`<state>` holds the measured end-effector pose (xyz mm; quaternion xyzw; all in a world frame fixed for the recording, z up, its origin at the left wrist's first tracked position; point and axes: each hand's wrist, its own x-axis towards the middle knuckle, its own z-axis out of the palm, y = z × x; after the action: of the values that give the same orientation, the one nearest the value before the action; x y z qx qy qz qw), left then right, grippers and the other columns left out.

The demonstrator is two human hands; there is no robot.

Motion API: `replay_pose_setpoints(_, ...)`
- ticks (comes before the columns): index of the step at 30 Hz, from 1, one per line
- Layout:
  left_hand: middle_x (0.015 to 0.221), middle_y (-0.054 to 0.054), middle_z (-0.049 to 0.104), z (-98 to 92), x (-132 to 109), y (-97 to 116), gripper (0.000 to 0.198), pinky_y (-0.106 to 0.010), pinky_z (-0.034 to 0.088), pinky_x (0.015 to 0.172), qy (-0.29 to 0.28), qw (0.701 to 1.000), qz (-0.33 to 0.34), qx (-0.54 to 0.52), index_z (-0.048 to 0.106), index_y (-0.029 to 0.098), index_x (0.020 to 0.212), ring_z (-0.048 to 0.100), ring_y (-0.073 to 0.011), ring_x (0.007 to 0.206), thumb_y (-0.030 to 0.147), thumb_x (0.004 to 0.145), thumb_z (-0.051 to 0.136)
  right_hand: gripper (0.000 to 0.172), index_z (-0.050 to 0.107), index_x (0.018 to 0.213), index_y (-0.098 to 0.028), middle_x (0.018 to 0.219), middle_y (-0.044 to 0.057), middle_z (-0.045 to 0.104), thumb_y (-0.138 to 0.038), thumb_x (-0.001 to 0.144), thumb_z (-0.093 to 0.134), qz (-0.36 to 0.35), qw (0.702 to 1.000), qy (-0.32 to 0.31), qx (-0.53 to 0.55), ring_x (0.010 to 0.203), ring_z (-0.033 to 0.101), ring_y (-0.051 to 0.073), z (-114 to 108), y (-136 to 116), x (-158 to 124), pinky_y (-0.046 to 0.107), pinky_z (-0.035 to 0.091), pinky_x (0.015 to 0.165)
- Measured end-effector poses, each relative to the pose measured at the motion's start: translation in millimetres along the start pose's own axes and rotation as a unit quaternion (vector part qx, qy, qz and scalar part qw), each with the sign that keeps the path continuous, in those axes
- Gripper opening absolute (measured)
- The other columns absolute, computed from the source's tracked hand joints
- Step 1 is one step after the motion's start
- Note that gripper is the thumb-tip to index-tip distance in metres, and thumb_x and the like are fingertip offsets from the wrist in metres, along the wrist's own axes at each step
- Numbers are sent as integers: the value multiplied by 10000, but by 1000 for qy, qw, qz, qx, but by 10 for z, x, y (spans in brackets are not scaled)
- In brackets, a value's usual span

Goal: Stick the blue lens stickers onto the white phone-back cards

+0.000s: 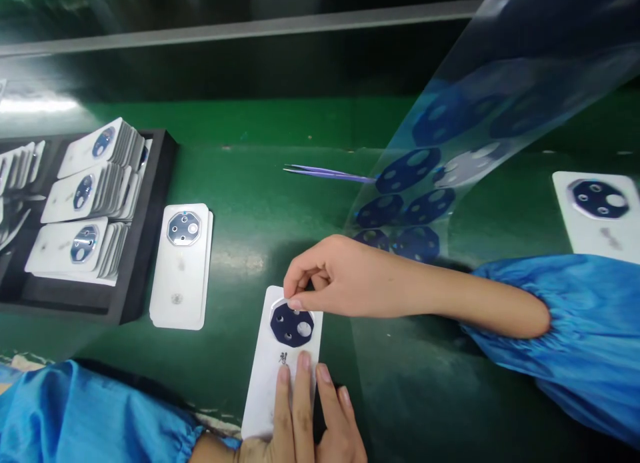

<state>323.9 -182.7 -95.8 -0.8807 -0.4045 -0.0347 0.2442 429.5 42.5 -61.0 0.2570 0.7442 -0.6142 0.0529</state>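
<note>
A white phone back cover (273,383) lies on the green surface near the front edge. A dark blue octagonal film (291,324) with round holes sits over its camera area. My right hand (330,273) pinches the top edge of that film with thumb and forefinger. My left hand (305,416) lies flat with fingers stretched out, pressing the lower part of the cover. Both arms wear blue sleeves.
A black foam tray (150,203) at the left holds stacks of white covers. One cover with a bare silver camera plate (181,266) lies beside it. Tweezers (327,174) and a clear sheet of blue films (425,183) lie behind. Another filmed cover (597,216) is at right.
</note>
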Motion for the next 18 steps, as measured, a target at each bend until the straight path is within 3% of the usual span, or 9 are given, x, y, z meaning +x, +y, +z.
replay_pose_setpoints(6, 1052, -65, 753, -28, 15, -28, 317, -356, 675, 711, -1, 1000, 20, -7, 661, 163, 1097, 769, -295, 924, 394, 894, 741, 38, 762, 794, -191, 496, -81, 544, -222, 815, 755, 12, 1000, 4, 12, 436, 443, 64, -4, -19, 1, 218, 359, 482)
replay_pose_setpoints(12, 1137, -105, 736, -56, 7, 8, 307, -325, 672, 694, -15, 999, -14, -31, 673, 156, 1107, 768, -305, 942, 357, 889, 755, 25, 762, 797, -184, 498, -86, 546, -201, 816, 761, 31, 999, -1, 19, 446, 438, 57, -6, -48, 3, 210, 348, 479)
replay_pose_setpoints(18, 1097, -100, 738, -49, 5, -52, 309, -344, 675, 703, -19, 999, 20, -32, 673, 155, 1136, 770, -302, 929, 360, 914, 734, 32, 765, 800, -182, 529, -80, 578, -202, 824, 760, 25, 999, -6, 26, 451, 447, 55, -13, -38, 7, 212, 348, 467)
